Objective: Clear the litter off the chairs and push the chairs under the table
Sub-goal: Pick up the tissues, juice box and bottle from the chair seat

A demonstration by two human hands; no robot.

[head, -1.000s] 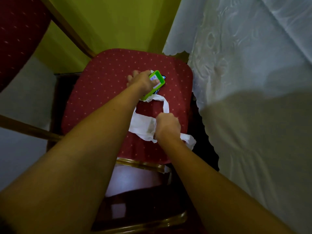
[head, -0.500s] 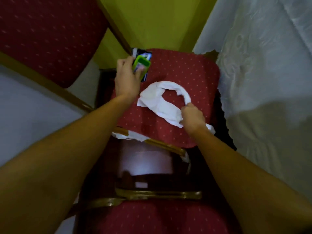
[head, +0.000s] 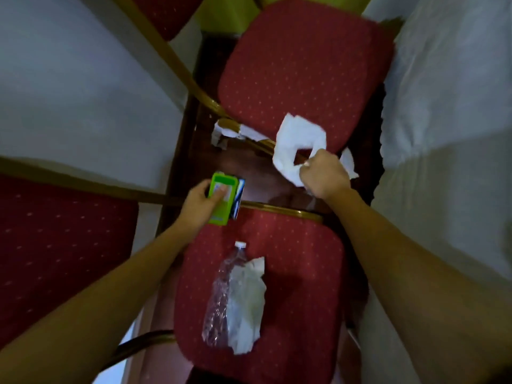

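My left hand point(head: 200, 205) grips a green carton point(head: 221, 200) with a darker packet behind it, held over the gap between two red chairs. My right hand point(head: 324, 176) is closed on a white tissue strip point(head: 297, 145) that hangs over the near edge of the far chair seat point(head: 302, 59). On the near chair seat point(head: 302, 286) lie a crushed clear plastic bottle point(head: 225, 295) and a crumpled white tissue point(head: 248, 306) beside it. A scrap of white paper point(head: 221, 133) clings to the far chair's gold frame.
A table under a white cloth point(head: 448, 106) runs along the right, close to both seats. Red chair backs point(head: 55, 245) with gold frames stand at the left. The floor point(head: 83, 92) is pale grey, with a yellow-green wall at the top.
Both hands have drawn back toward me off the far seat, carrying the carton and the tissue. The view has tilted down, and the near chair with bottle and tissue now shows.
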